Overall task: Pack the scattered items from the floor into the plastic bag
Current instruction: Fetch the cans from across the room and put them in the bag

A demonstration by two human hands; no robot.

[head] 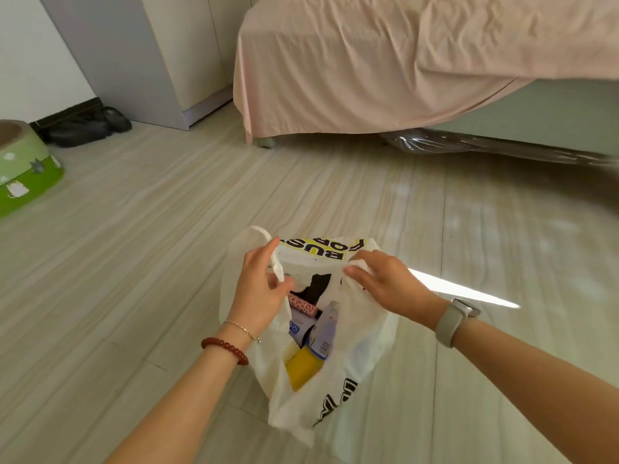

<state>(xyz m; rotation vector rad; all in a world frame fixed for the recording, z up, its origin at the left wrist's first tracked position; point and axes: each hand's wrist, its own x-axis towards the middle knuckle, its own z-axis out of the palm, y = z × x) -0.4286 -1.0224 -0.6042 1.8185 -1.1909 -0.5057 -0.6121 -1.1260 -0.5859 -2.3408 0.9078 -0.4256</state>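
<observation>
White plastic bag (361, 333) on the near floor (134, 262), mouth open; bottle (325, 329), yellow box (303, 366) and pink roll (301, 304) inside. Left hand (258, 293) and right hand (385, 283) each grip a handle.

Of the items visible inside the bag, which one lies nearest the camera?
The yellow block, lowest in the bag's opening. The white bottle sits just beyond it, and the pink patterned roll lies further back still.
</observation>
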